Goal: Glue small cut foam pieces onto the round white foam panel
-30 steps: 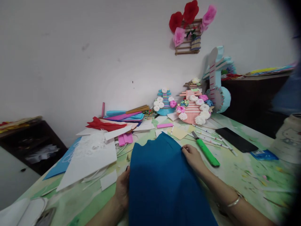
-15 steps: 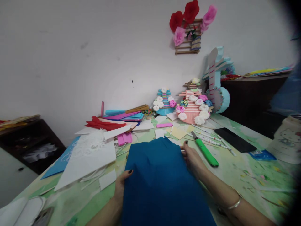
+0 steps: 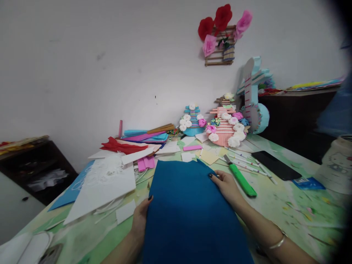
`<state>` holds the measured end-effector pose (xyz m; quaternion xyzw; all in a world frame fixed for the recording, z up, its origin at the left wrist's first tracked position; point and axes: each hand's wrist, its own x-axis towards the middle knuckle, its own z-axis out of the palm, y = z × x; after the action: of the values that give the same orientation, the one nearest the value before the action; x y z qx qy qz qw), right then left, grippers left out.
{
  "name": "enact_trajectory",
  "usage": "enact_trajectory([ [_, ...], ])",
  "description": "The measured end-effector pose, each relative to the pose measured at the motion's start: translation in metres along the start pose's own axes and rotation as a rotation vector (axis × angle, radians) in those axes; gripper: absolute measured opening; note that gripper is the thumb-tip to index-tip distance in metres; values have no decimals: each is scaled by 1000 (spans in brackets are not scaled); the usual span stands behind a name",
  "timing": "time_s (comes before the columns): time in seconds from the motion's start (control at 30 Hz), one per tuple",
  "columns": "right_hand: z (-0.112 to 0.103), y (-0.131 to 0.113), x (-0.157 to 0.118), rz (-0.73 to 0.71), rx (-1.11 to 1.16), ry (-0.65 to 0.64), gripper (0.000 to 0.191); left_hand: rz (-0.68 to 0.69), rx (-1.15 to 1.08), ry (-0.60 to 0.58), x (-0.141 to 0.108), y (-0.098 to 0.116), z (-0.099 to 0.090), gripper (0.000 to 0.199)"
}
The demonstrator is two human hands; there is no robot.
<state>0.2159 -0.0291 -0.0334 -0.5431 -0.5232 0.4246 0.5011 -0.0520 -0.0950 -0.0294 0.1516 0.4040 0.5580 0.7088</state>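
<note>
A large sheet of dark blue paper (image 3: 189,212) spans the space between my hands, its far edge uneven and its near end running out of view at the bottom. My left hand (image 3: 140,220) grips the left edge, thumb on top and fingers hidden beneath. On the far right edge, my right hand (image 3: 227,187) holds the sheet between thumb and fingers. Just right of that hand lies a green utility knife (image 3: 242,179) with its blade end pointing away.
White boards (image 3: 104,190) with white string lie left, near red crepe paper (image 3: 123,146). Flower-covered craft guitars (image 3: 224,126) stand at the wall. Right are several thin pens (image 3: 249,163), a black phone (image 3: 275,165), a blue packet (image 3: 309,183) and a cup (image 3: 337,165).
The blue sheet has flattened, its creases near the far end mostly gone. My right hand has shifted slightly, with its thumb now lying over the sheet's edge. My left hand keeps its hold.
</note>
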Motion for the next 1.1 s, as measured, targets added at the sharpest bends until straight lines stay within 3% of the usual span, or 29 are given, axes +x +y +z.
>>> enact_trajectory([
  [0.23,-12,3,6,-20,-210,78,27,145,137,-121,4,14,5,63],
  [0.33,-15,7,10,-25,-313,109,23,145,287,-84,3,28,3,85],
  [0.53,-17,11,13,-27,-475,137,22,182,587,-61,1,65,-11,79],
  [0.63,-15,13,13,-20,-518,113,20,249,699,-40,-3,77,-11,89],
  [0.73,-13,14,12,-32,-559,100,17,227,719,69,-3,81,-10,99],
  [0.8,-13,13,12,-29,-582,99,17,166,684,120,-1,79,-11,90],
  [0.97,-16,8,12,40,-633,123,18,-16,518,45,9,65,-19,33],
  [1.1,-20,6,13,92,-665,110,21,-48,402,-37,13,56,-24,36],
])
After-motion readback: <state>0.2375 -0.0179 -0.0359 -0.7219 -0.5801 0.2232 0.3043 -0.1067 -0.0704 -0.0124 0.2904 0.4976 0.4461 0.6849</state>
